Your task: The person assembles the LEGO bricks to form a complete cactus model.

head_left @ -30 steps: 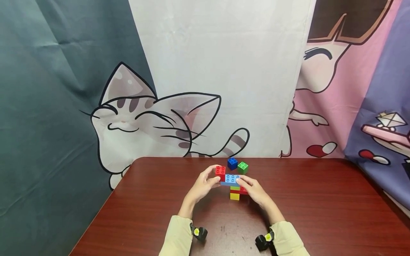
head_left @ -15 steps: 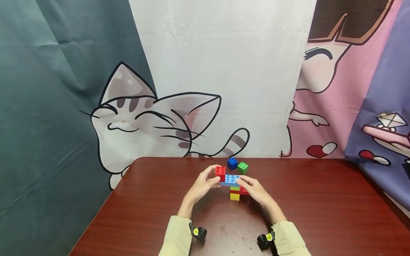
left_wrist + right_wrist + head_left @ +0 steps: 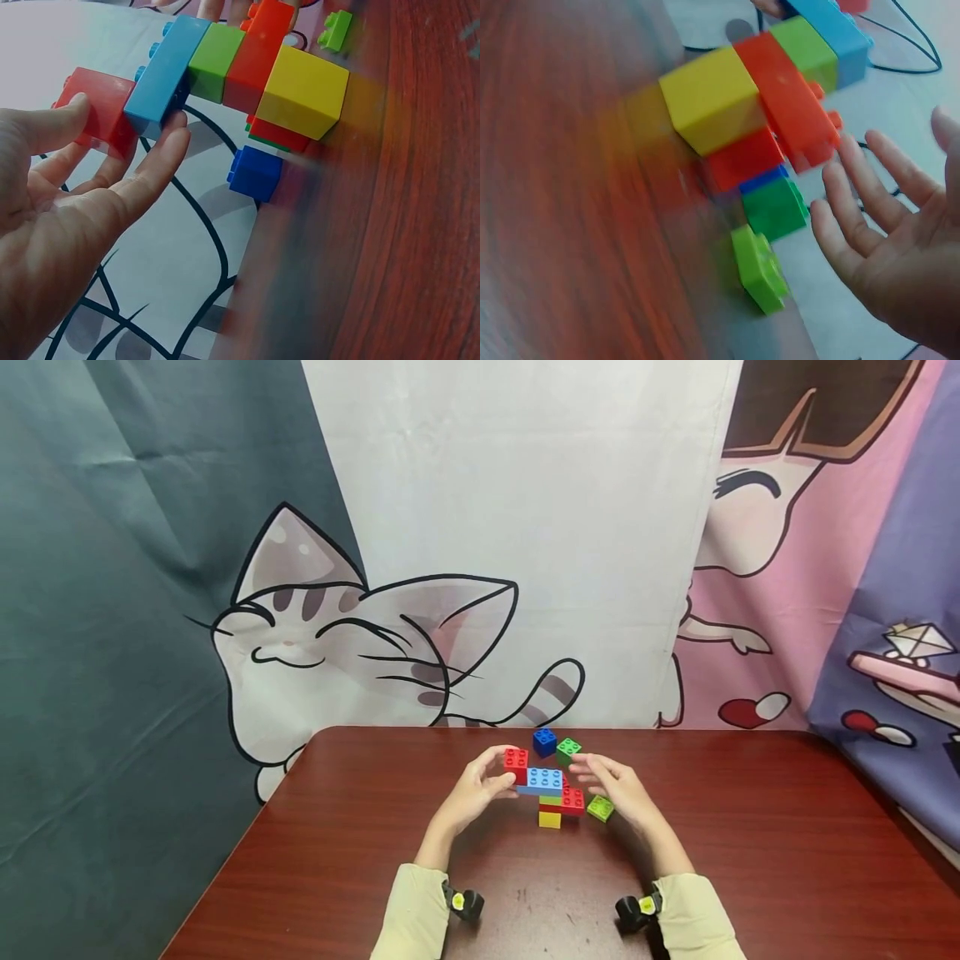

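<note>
1. the stack of bricks (image 3: 550,801) stands on the table (image 3: 360,835) between the left hand (image 3: 475,787), which touches it, and the right hand (image 3: 618,787), just beside its right side and so less near.
2. the light-blue brick (image 3: 544,782) has its long axis left to right, overhanging leftward; the long red brick (image 3: 574,802) below juts out rightward.
3. the left hand pinches the square red brick (image 3: 516,762), which sits on the light-blue brick's left end.
4. the right hand is free, fingers loosely extended, holding nothing.
5. all look like smooth, hard plastic with round studs; the yellow block (image 3: 550,820) at the base is cube-like, the loose lime brick (image 3: 600,808) flatter.
6. the dark blue block (image 3: 544,742) and green block (image 3: 568,751) rest behind, on glossy, reddish wood grain.
</note>
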The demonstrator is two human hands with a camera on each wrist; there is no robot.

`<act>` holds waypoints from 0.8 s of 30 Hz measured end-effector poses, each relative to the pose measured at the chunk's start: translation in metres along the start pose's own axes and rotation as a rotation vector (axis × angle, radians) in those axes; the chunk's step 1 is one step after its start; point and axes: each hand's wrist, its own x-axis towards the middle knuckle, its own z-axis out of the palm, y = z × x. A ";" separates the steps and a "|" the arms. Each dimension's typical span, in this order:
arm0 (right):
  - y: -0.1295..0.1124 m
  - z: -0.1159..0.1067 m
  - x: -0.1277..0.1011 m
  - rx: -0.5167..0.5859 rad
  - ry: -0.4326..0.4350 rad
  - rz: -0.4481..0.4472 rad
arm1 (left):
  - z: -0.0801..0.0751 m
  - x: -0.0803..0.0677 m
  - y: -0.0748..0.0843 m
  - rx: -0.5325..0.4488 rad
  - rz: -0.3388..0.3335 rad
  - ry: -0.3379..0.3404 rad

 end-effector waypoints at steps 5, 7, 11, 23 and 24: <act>0.005 -0.014 -0.002 -0.069 0.046 0.028 | 0.000 0.000 -0.001 0.003 0.005 -0.002; 0.007 -0.019 -0.004 -0.095 0.043 0.039 | 0.000 -0.001 -0.001 0.008 0.003 0.000; 0.011 -0.027 -0.007 -0.127 -0.003 0.061 | 0.000 -0.001 0.000 0.019 0.001 0.001; 0.024 -0.043 -0.012 -0.184 -0.306 0.032 | 0.000 0.000 -0.001 0.024 0.017 0.010; 0.025 -0.043 -0.011 -0.184 -0.310 0.023 | 0.000 0.000 -0.001 0.023 0.021 0.010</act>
